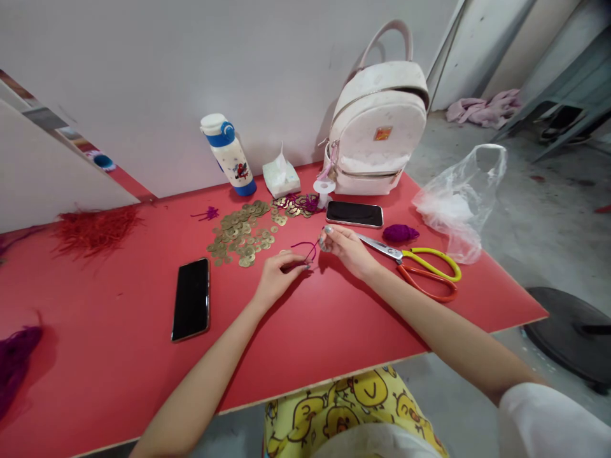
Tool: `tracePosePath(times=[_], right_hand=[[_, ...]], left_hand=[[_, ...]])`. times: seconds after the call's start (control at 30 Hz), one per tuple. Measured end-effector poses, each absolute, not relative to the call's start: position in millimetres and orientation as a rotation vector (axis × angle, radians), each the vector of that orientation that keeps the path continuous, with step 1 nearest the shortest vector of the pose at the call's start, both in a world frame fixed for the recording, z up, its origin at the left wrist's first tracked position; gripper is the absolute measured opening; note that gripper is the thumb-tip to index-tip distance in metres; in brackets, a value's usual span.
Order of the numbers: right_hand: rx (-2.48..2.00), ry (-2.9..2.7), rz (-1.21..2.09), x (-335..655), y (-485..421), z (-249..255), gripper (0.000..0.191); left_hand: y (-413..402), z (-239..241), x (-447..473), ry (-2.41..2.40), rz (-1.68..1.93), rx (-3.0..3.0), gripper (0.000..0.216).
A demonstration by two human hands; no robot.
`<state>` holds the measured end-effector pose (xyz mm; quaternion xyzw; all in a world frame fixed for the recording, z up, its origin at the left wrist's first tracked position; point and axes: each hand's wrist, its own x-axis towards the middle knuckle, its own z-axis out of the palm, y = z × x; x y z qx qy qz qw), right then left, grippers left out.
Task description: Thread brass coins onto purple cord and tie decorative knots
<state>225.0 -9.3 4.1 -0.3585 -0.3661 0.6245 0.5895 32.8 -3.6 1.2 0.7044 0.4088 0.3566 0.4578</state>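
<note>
Out over the right half of the red table (pixel 119 318), between its front and back edges, the purple cord (pixel 314 252) hangs looped between two hands: the left hand (pixel 279 275) pinches it between thumb and finger, the right hand (pixel 351 251) pinches it too, fingertips together. Just behind, brass coins (pixel 238 226) spread toward the back edge, where a bottle (pixel 231 156) and a tissue pack (pixel 281 181) stand near the pale wall (pixel 157 76). A white backpack (pixel 377 127) fills the back right corner; scissors (pixel 401 254) lie toward the right edge, a plastic bag (pixel 465 200) right at it. Red strands (pixel 98 228) heap near the back edge, well left. Down on the grey floor (pixel 525 254), a black round base (pixel 568 331) sits beyond the front right corner, pink cloth (pixel 484 109) farther back.
</note>
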Motion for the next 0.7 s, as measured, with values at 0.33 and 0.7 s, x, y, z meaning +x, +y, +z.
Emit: tracePosePath(times=[0.33, 0.7], right_hand=[[-1.198, -1.049, 1.03, 227, -6, -8, 0.031], [-1.182, -1.646, 0.647, 214, -22, 0, 0.029]], left_hand=[[-3, 2, 30, 0.987, 0.974, 1.574, 0.024], [2, 2, 29, 0.979, 1.157, 1.577, 0.027]])
